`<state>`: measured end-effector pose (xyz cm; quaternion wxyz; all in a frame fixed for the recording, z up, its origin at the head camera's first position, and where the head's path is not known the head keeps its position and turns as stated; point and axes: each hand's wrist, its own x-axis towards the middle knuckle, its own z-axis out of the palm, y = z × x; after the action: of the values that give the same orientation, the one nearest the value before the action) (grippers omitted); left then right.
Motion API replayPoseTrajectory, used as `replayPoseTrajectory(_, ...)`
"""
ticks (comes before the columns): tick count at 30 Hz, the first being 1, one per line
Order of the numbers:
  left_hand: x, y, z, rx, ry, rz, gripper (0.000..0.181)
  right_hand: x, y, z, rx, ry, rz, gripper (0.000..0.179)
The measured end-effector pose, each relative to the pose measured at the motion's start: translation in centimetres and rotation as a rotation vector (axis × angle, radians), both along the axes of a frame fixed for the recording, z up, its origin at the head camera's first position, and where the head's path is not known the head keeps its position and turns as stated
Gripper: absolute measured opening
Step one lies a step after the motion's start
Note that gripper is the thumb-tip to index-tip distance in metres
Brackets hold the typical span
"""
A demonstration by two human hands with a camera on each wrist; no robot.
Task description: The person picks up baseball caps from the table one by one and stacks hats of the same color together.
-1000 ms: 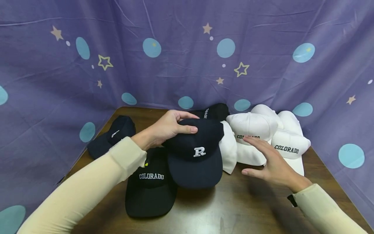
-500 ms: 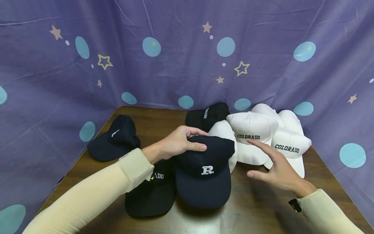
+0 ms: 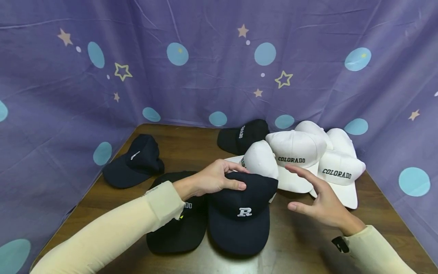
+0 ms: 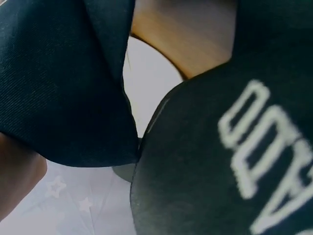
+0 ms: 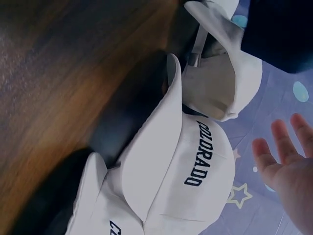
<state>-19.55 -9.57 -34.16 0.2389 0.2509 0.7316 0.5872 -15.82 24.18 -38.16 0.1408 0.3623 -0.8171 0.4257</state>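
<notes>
My left hand (image 3: 222, 179) grips the crown of a navy baseball cap (image 3: 239, 236) with a white letter R, thumb on the near side. Its brim points toward me, low over the table. Just left of it lies a black COLORADO cap (image 3: 178, 236), partly hidden by my left forearm; the two caps sit side by side in the left wrist view, where the black cap's lettering (image 4: 259, 142) shows large. My right hand (image 3: 321, 201) hovers with fingers spread and holds nothing, in front of a white COLORADO cap (image 3: 295, 146).
Several white caps (image 3: 338, 171) cluster at the right of the wooden table (image 3: 287, 247). A white cap (image 3: 260, 160) stands behind the navy one, opening visible in the right wrist view. A black cap (image 3: 244, 137) lies at the back, another navy cap (image 3: 137, 161) at left. A purple curtain (image 3: 212, 83) encloses the table.
My left hand has brought the navy cap down and nearer to me, slightly right. The white and black caps behind it have come into fuller view. My right hand has barely shifted.
</notes>
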Motion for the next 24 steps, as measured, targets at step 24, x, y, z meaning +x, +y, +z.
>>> replayPoseTrajectory(24,-0.4,2.0,-2.7,-0.312,0.326,0.082,0.034,-0.1,-0.6,-1.2,0.017,-0.027,0.002,0.096)
